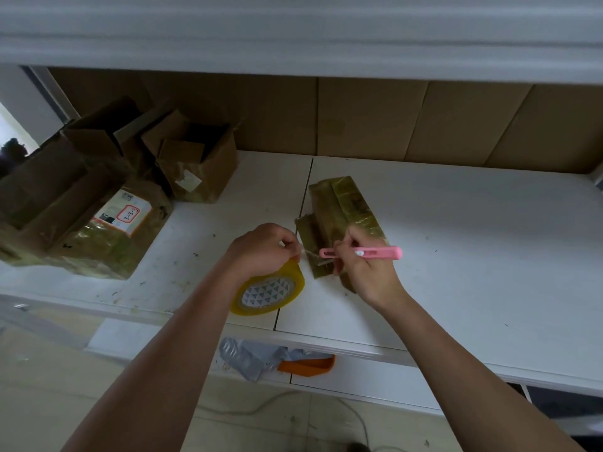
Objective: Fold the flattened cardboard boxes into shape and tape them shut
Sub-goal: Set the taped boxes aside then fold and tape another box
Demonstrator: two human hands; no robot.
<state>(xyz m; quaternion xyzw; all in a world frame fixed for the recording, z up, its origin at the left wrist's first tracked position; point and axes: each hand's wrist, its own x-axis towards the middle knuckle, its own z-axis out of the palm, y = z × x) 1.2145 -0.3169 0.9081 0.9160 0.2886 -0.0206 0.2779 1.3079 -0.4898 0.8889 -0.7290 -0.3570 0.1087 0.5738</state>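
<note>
Near the front edge of the white table (456,239), just right of the seam between its two panels, lies the small taped cardboard box (339,216), wrapped in glossy yellowish tape and angled with its long side running away from me. My right hand (362,269) covers its near end, fingers curled round a pink utility knife (362,253) that points left across the box; the blade tip is too small for me to make out. My left hand (261,252) grips the roll of yellow tape (270,290), which sits on the table just left of the box, and its fingertips pinch a thin strand of tape (310,254) stretched between roll and box. The roll's near rim comes close to the table's front edge. To the right of the box the tabletop runs wide and bare apart from dark specks, so I have room on that side; the left side is tighter, with a heap of cardboard boxes (81,203) crowding the far left corner, one bearing a white label (125,213) with red handwriting, another standing open behind it. Flat cardboard sheets (424,122) line the far wall under a white shelf (293,34) that cuts off everything above. Below the table's front edge a grey bag (248,355) and an orange handle (308,366) poke out, only partly seen. The heap's left end is cropped by the frame and dim.
</note>
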